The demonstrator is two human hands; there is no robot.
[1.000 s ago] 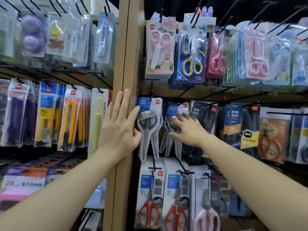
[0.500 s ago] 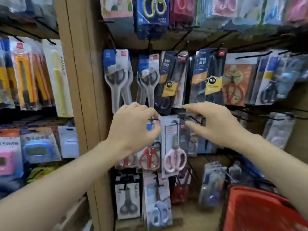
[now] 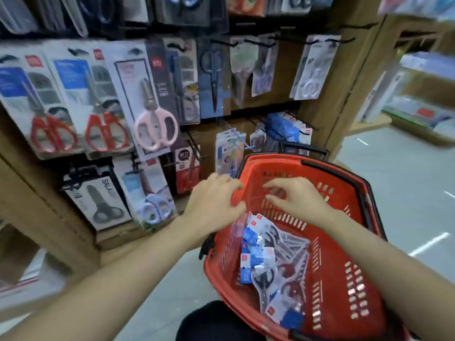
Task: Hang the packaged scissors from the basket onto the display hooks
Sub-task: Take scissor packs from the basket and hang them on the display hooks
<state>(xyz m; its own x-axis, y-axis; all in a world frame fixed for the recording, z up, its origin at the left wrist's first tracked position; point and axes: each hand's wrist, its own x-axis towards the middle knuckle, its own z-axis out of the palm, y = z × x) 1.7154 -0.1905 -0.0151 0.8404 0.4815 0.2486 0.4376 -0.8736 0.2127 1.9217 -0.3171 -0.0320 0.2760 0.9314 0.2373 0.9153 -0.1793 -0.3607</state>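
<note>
A red plastic basket (image 3: 339, 242) stands at the lower right, with several packaged scissors (image 3: 268, 262) lying in a heap on its bottom; they have blue and white cards. My left hand (image 3: 214, 205) hovers over the basket's left rim with loosely curled fingers and holds nothing. Above the basket's far inner wall, my right hand (image 3: 295, 198) is empty too, fingers bent and spread. Black display hooks (image 3: 248, 43) on the wooden shelf carry packs of scissors, among them a pink-handled pair (image 3: 155, 126) and red-handled pairs (image 3: 54, 134).
A wooden upright (image 3: 344, 94) of the shelf rises behind the basket. Lower hooks hold blue packs (image 3: 283, 131) just beyond the basket's black handle (image 3: 305, 148). Grey floor (image 3: 406, 188) stretches to the right, with another display (image 3: 423, 114) further off. A dark shape (image 3: 216, 321) lies below.
The view has dropped from the upper hooks to the basket. Both hands have come down from the hanging packs and now hover over the basket, empty.
</note>
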